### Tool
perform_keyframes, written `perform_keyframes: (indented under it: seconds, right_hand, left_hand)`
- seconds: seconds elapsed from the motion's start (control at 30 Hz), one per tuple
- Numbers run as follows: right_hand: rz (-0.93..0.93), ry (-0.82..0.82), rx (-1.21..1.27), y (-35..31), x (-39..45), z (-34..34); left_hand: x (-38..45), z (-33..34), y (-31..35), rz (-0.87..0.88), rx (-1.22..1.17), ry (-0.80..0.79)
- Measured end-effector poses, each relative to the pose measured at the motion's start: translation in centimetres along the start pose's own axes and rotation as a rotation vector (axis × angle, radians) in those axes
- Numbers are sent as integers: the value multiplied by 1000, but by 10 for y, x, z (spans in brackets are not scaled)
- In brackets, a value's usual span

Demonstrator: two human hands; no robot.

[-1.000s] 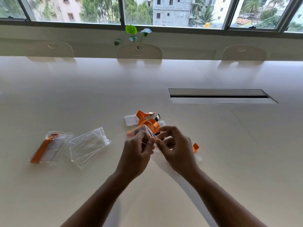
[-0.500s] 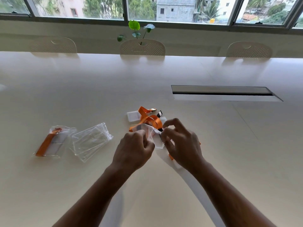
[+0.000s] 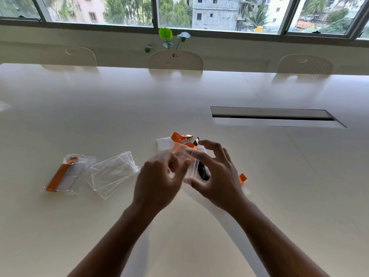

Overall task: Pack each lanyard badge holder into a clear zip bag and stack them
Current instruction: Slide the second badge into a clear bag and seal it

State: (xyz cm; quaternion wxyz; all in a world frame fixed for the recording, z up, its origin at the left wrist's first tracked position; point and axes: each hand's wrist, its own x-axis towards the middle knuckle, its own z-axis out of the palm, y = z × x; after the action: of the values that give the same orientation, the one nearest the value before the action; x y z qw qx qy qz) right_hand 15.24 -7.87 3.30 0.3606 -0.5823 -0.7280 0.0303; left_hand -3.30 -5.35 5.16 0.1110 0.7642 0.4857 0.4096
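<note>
**Both hands on a clear bag, mid-table**

Left hand (image 3: 159, 180) blurred; fingers curled, pinching one edge of a clear zip bag (image 3: 186, 158) held just above the table (image 3: 279, 176). Right hand (image 3: 217, 176) grips the bag's other side with thumb and forefinger, remaining fingers spread loosely. Loose orange lanyards (image 3: 179, 137) lie just past the hands at 12 o'clock; an orange tip (image 3: 242, 177) shows at 3 o'clock of the right hand. At 9 o'clock: empty bags (image 3: 113, 173), then a packed bag with lanyard (image 3: 63, 173) farther out. Chairs (image 3: 175, 60) and a plant (image 3: 166, 40) at the far edge.
</note>
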Motion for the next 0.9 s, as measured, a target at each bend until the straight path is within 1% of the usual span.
perform_keyframes:
  seconds: [0.07,0.1,0.13,0.17,0.2,0.23,0.27,0.3,0.4,0.5,0.6,0.67,0.7,0.73,0.77,0.8,0.83,0.87,0.9]
  right_hand:
    - [28,-41,115,3,0,-6]
    - [34,-76,180,4,1,-8]
    - [39,-114,243,5,1,-11]
    - [45,-142,293,6,2,-13]
    - [52,-158,328,7,2,-15]
    - [57,-161,349,7,3,-16]
    - [60,-155,363,7,4,-16]
    - [60,-146,372,7,4,-15]
    - [90,-165,326,5,4,-7]
    - [86,-179,237,5,3,-5]
    - [47,-194,191,7,4,-9]
    - [50,-209,195,8,6,-9]
    - [56,-215,196,9,6,-9]
    - [60,-222,195,10,6,-8]
    - [59,-231,193,10,6,-7]
    - [50,-238,190,9,6,-6]
    - [35,-241,190,8,6,-4]
    - [21,-240,196,8,5,-2]
    - [13,-237,208,6,4,0]
  left_hand:
    - [4,-4,-16,-54,-15,145]
    - [7,-5,-26,-138,-43,153]
    - [11,-8,-37,-272,-126,85]
    - [15,-10,-45,-429,-286,-43]
    - [18,-13,-50,-564,-510,-180]
    - [18,-16,-55,-662,-729,-286]
    - [17,-17,-59,-712,-883,-342]
    - [15,-17,-61,-727,-962,-363]
    - [10,-13,-61,-729,-1014,-343]
    - [13,-12,-61,-737,-991,-290]
    - [14,-18,-62,-718,-916,-276]
    - [13,-17,-57,-647,-775,-212]
    - [11,-15,-53,-563,-639,-141]
    - [9,-13,-48,-434,-487,-73]
    - [7,-12,-43,-260,-361,-37]
    - [6,-12,-38,-70,-260,-58]
    - [6,-11,-32,101,-180,-134]
    - [6,-10,-26,240,-112,-226]
    - [6,-7,-22,339,-58,-310]
